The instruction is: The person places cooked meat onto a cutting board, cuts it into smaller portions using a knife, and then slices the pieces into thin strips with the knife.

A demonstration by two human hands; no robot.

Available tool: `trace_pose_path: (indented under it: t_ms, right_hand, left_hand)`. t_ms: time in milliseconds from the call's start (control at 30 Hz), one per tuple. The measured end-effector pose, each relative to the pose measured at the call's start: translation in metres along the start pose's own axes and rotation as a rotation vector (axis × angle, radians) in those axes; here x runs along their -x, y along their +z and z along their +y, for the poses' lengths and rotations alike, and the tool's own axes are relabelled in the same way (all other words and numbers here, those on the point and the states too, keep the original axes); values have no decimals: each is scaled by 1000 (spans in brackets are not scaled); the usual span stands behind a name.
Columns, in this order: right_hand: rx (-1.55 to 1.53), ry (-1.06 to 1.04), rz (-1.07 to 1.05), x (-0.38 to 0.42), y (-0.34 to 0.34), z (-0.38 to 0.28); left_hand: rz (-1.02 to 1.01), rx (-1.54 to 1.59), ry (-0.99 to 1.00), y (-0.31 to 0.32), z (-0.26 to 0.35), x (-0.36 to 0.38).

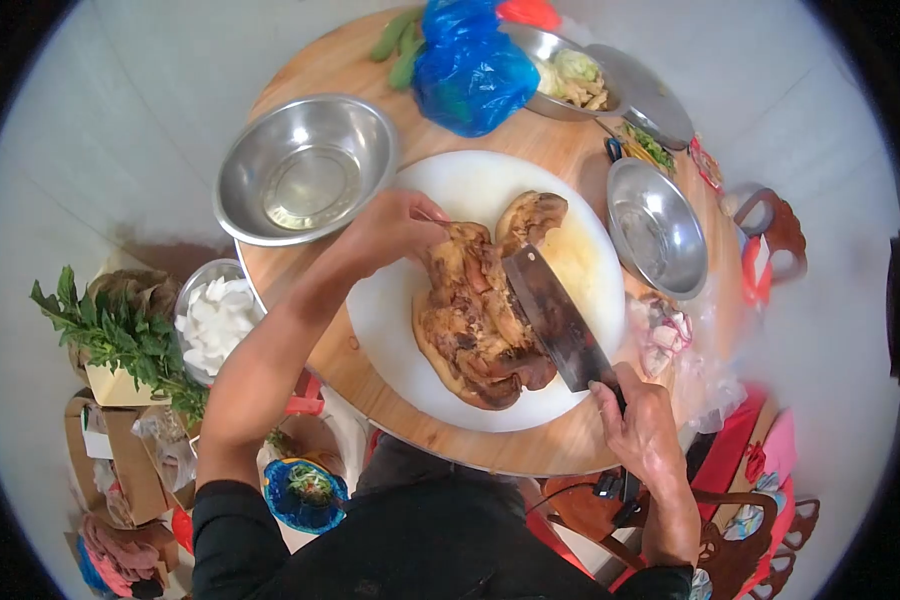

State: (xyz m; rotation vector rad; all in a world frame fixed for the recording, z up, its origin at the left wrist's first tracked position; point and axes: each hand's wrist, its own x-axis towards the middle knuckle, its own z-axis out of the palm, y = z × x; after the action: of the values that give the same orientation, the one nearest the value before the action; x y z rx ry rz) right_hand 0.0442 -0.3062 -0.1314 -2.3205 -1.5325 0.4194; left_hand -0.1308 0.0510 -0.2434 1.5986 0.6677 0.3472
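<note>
A large slab of browned, skin-on cooked meat lies on a round white cutting board. My left hand is closed on its upper left edge, with the fingertips partly hidden. In my right hand is the handle of a cleaver, whose broad dark blade slants up and left along the slab's right side. Near the blade's tip, a smaller chunk of the meat sits at the top of the board. Wet yellowish stains mark the board to the right.
Around the board on the round wooden table stand a large steel basin, a smaller steel bowl and a steel bowl of vegetables. A blue plastic bag is at the back. Garlic in a bag lies close to my right hand.
</note>
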Motion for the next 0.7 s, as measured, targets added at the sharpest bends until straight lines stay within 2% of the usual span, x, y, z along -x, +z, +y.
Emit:
trace_pose_path:
  t_ms: [200, 267, 367, 500, 567, 700]
  right_hand:
    - [-89, 24, 80, 1, -5, 1]
    - [-115, 118, 89, 0, -7, 2]
    - [-128, 140, 99, 0, -5, 9]
    - [-218, 115, 114, -1, -4, 8]
    - [-183, 84, 85, -3, -6, 3]
    - [-196, 52, 70, -16, -5, -10]
  left_hand:
    - [-50, -36, -25, 7, -15, -21]
    - [-20, -88, 75, 7, -18, -24]
    - [11, -76, 33, 13, 1, -18]
    - [-21, -28, 79, 14, -2, -19]
    - [-14, -143, 150, 13, -4, -17]
    - [-22, -179, 148, 10, -15, -17]
